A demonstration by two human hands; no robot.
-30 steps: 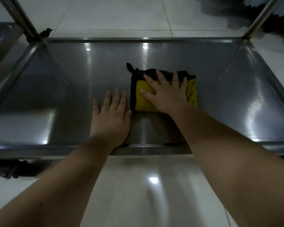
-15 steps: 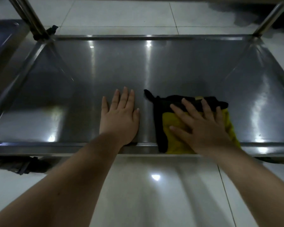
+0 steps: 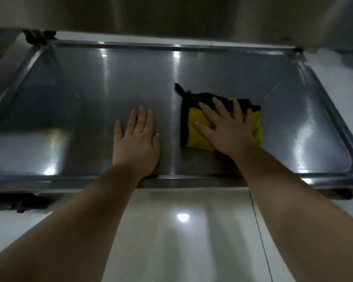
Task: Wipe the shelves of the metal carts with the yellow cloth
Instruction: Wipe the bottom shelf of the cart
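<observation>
A folded yellow cloth [image 3: 194, 130] with a black edge lies on the low steel cart shelf [image 3: 73, 110], right of its middle. My right hand [image 3: 226, 127] presses flat on the cloth with fingers spread and straight. My left hand [image 3: 137, 141] rests flat on the bare metal beside it, fingers together, palm near the shelf's front rim. A narrow strip of shelf separates the two hands.
The shelf has a raised rim [image 3: 49, 182] all round. The underside of an upper shelf [image 3: 171, 15] hangs across the top of the view. Another cart's edge [image 3: 0, 49] shows at the far left. Glossy white floor tiles [image 3: 181, 231] lie below the front rim.
My right hand has pushed the cloth away from the front rim toward the shelf's middle, after earlier dragging it right and toward me. The left hand has stayed put. The view has dipped lower.
</observation>
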